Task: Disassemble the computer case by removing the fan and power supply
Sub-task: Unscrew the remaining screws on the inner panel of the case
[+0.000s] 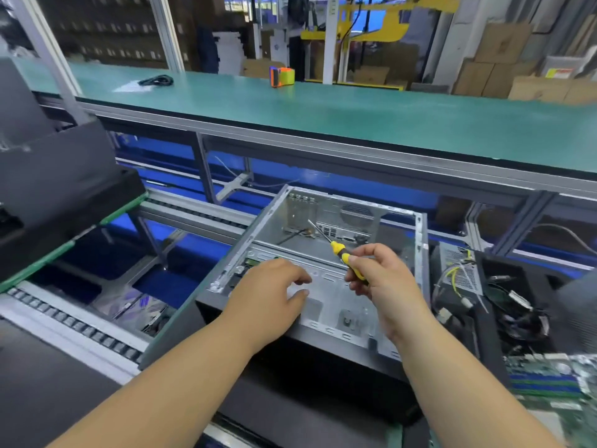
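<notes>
An open grey metal computer case (421, 240) lies on its side in front of me, its inside bare metal. My right hand (381, 282) grips a yellow-and-black screwdriver (345, 255) whose shaft points up and left into the case. My left hand (271, 289) hovers over the case's near left part, fingers loosely curled and holding nothing. A grey power supply (458, 270) with yellow and white cables stands outside the case, just to its right.
A green circuit board (555, 373) lies at the lower right beside tangled black cables (523, 318). Black cases (58, 182) are stacked at left on a roller conveyor (80, 328). A green shelf (323, 108) above carries an orange tape dispenser (281, 76) and a black cable (156, 80).
</notes>
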A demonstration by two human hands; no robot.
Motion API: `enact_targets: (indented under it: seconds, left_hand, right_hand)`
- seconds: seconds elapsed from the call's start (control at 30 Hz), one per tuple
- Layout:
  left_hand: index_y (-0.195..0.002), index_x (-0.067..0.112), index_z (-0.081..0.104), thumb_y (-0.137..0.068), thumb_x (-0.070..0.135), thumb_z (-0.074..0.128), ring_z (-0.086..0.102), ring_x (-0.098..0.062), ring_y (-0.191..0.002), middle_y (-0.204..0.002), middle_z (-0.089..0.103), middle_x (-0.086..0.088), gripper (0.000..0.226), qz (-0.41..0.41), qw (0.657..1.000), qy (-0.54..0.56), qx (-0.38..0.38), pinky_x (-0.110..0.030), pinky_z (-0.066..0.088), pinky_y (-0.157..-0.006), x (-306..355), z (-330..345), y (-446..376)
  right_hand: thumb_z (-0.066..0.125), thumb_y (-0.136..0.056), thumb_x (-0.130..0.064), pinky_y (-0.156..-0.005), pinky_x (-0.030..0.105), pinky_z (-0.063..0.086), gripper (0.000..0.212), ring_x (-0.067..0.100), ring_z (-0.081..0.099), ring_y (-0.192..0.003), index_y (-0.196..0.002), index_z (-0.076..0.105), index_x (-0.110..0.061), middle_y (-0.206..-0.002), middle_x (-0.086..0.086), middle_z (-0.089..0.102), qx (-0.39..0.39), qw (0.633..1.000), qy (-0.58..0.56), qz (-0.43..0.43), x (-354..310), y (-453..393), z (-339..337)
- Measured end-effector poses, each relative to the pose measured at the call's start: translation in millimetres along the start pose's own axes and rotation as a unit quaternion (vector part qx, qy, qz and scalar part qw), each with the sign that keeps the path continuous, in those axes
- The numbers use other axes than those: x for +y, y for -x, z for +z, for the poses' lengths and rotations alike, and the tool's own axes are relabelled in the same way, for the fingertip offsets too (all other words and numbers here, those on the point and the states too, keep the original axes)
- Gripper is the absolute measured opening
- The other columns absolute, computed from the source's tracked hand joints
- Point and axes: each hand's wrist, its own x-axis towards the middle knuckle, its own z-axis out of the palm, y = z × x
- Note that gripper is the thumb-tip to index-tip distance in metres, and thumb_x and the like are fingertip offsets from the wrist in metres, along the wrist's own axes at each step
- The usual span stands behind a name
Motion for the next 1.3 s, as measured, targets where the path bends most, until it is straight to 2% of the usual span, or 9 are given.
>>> enact_targets:
  seconds: [0.2,0.3,0.4,0.57,0.73,0.9,1.0,1.17,1.3]
  left_hand:
    - [-0.119,0.028,0.063,-0.086,0.028,0.067,0.048,-0.016,-0.116,-0.118,0.058,0.009,0.033,-0.062,0.997,0.003,0.046,-0.032,0.04,-0.1,-71.9,-32.0,-9.3]
    - [-0.123,0.03,0.059,-0.084,0.031,0.068,0.046,-0.017,-0.117,-0.122,0.052,0.009,0.039,-0.097,0.994,0.021,0.05,-0.037,0.043,-0.098,-103.1,-41.6,-20.2]
    - [-0.125,0.033,0.054,-0.083,0.034,0.069,0.043,-0.013,-0.118,-0.125,0.047,0.012,0.045,-0.107,0.993,0.054,0.024,-0.032,0.042,-0.093,-127.4,-43.7,-31.2]
    - [-0.121,0.044,0.049,-0.081,0.033,0.069,0.047,-0.004,-0.116,-0.124,0.043,0.024,0.045,-0.083,0.983,0.146,-0.071,-0.025,0.042,-0.091,-153.9,-33.9,-30.9]
    - [-0.123,0.048,0.045,-0.085,0.033,0.064,0.046,0.006,-0.108,-0.121,0.04,0.032,0.045,-0.066,0.975,0.203,-0.055,-0.013,0.036,-0.08,-161.6,-20.2,-19.3]
    - [-0.119,0.047,0.049,-0.082,0.033,0.067,0.049,0.006,-0.105,-0.115,0.044,0.031,0.043,-0.083,0.975,0.204,-0.044,-0.008,0.037,-0.077,-157.6,-21.9,-21.4]
    - [-0.117,0.047,0.05,-0.082,0.032,0.068,0.049,0.008,-0.106,-0.114,0.045,0.03,0.042,-0.093,0.975,0.197,-0.051,-0.009,0.038,-0.078,-154.7,-25.2,-21.4]
    - [-0.104,0.043,0.057,-0.081,0.032,0.073,0.051,0.006,-0.102,-0.109,0.049,0.024,0.03,-0.111,0.979,0.167,-0.024,-0.016,0.041,-0.08,-148.5,-26.1,-35.1]
    - [-0.106,0.038,0.06,-0.082,0.031,0.072,0.051,-0.007,-0.104,-0.111,0.046,0.017,0.028,-0.114,0.988,0.107,-0.004,-0.029,0.047,-0.085,-133.9,-20.2,-54.6]
  right_hand:
    - [0.061,-0.092,-0.01,-0.05,0.018,0.045,0.005,0.007,0.055,-0.052,-0.097,0.061,-0.012,-0.058,-0.003,0.064,0.02,1.0,0.022,0.0,3.0,-11.7,60.5]
    - [0.062,-0.091,-0.011,-0.05,0.017,0.045,0.005,0.007,0.056,-0.053,-0.096,0.062,-0.013,-0.059,-0.004,0.065,0.048,0.998,0.037,0.0,6.4,-19.5,83.9]
    - [0.064,-0.09,-0.011,-0.052,0.018,0.046,0.004,0.008,0.056,-0.054,-0.092,0.063,-0.014,-0.06,-0.005,0.064,0.085,0.995,0.043,-0.009,6.5,-28.6,101.3]
    - [0.072,-0.084,-0.021,-0.061,0.026,0.048,0.005,0.01,0.059,-0.061,-0.084,0.068,-0.024,-0.071,-0.002,0.066,0.149,0.986,0.068,-0.036,5.6,-33.5,117.0]
    - [0.072,-0.085,-0.024,-0.065,0.033,0.048,0.008,0.014,0.055,-0.063,-0.081,0.067,-0.019,-0.069,0.0,0.061,0.173,0.976,0.118,-0.059,11.7,-33.0,124.0]
    - [0.07,-0.088,-0.029,-0.069,0.033,0.05,0.012,0.006,0.057,-0.065,-0.077,0.065,-0.026,-0.071,-0.007,0.065,0.157,0.973,0.15,-0.082,13.0,-39.5,127.8]
    - [0.071,-0.087,-0.031,-0.068,0.034,0.048,0.012,0.005,0.054,-0.064,-0.077,0.065,-0.028,-0.077,-0.004,0.069,0.124,0.976,0.155,-0.091,6.1,-44.8,125.8]
    - [0.068,-0.09,-0.032,-0.061,0.022,0.038,0.019,-0.003,0.055,-0.06,-0.076,0.061,-0.022,-0.072,-0.013,0.071,0.09,0.97,0.177,-0.142,-6.2,-56.9,124.7]
    - [0.065,-0.092,-0.033,-0.053,0.01,0.036,0.021,-0.005,0.054,-0.058,-0.078,0.058,-0.019,-0.063,-0.025,0.062,0.057,0.951,0.234,-0.194,-15.1,-67.9,129.5]
